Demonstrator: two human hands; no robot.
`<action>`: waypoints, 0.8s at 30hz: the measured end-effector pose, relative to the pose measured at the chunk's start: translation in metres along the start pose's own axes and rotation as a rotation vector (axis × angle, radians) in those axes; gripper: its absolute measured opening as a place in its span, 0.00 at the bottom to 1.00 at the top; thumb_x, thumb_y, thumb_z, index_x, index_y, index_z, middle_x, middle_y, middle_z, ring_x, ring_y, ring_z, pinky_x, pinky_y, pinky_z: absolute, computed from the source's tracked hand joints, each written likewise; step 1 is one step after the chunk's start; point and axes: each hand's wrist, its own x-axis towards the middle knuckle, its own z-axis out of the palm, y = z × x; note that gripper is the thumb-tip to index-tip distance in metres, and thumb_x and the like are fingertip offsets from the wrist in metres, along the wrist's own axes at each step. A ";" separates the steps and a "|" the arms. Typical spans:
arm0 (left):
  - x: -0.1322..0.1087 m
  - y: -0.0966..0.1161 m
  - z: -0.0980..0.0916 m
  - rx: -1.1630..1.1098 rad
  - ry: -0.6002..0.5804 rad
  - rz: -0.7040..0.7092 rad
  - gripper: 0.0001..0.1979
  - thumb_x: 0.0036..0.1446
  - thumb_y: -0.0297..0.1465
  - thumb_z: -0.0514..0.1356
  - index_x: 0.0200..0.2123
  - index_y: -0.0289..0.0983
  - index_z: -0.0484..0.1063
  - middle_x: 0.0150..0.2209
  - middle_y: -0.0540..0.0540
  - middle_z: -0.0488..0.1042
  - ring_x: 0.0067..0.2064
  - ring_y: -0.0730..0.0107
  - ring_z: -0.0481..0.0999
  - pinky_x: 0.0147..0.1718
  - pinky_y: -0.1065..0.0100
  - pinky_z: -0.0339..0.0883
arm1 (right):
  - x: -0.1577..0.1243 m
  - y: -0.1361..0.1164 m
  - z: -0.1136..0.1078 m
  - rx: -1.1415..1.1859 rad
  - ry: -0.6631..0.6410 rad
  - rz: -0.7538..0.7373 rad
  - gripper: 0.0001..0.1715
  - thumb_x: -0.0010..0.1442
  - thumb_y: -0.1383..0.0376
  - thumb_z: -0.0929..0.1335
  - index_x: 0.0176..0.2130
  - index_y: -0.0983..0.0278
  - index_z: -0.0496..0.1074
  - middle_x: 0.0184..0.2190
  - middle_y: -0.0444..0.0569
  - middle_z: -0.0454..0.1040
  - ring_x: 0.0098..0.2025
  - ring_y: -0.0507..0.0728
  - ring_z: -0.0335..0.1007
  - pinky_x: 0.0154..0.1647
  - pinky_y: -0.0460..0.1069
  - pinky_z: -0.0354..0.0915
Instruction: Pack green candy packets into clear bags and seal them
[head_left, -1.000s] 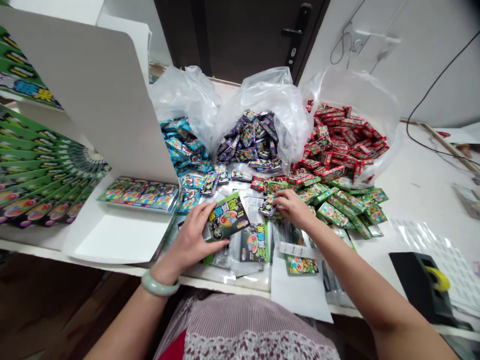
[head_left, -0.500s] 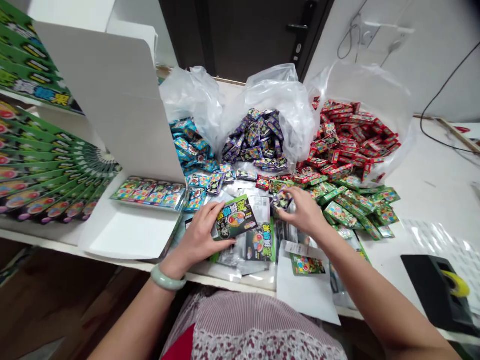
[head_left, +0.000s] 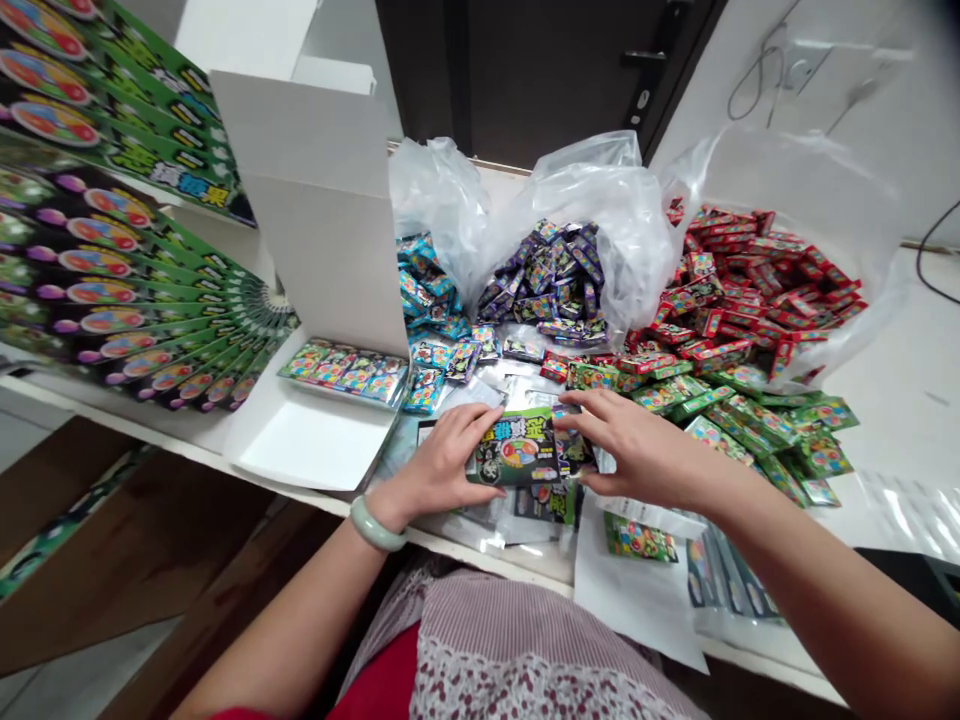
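My left hand (head_left: 442,462) pinches the left end of a black-and-green printed packet (head_left: 516,450) with colourful candy pictures, held just above the table's front part. At the packet's right end, my right hand (head_left: 626,440) has its fingers closed around a small purple box (head_left: 571,440), which is up against the packet and partly covered by the fingers. Whether it sits inside the packet I cannot tell. Beneath both hands lie more printed packets (head_left: 551,503) in clear plastic. A small green packet (head_left: 640,540) rests on white paper (head_left: 630,600) close to my right forearm.
An open white carton (head_left: 300,435) holds a row of small boxes (head_left: 345,372) on the left. Beyond it, printed cartons (head_left: 120,290) are fanned out. Plastic bags at the back hold blue packs (head_left: 427,285), purple boxes (head_left: 544,270) and red boxes (head_left: 772,285); green boxes (head_left: 757,430) lie loose.
My right hand has brought the purple box to the packet's right end. My left hand's packet is now more level. The camera view has turned slightly left.
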 end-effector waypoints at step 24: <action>-0.049 -0.016 -0.014 -0.360 0.367 -0.296 0.52 0.40 0.54 0.67 0.65 0.44 0.52 0.62 0.35 0.57 0.63 0.39 0.60 0.61 0.41 0.56 | 0.224 0.005 0.006 0.362 0.318 0.032 0.15 0.63 0.66 0.65 0.50 0.61 0.71 0.47 0.52 0.78 0.47 0.58 0.75 0.49 0.55 0.71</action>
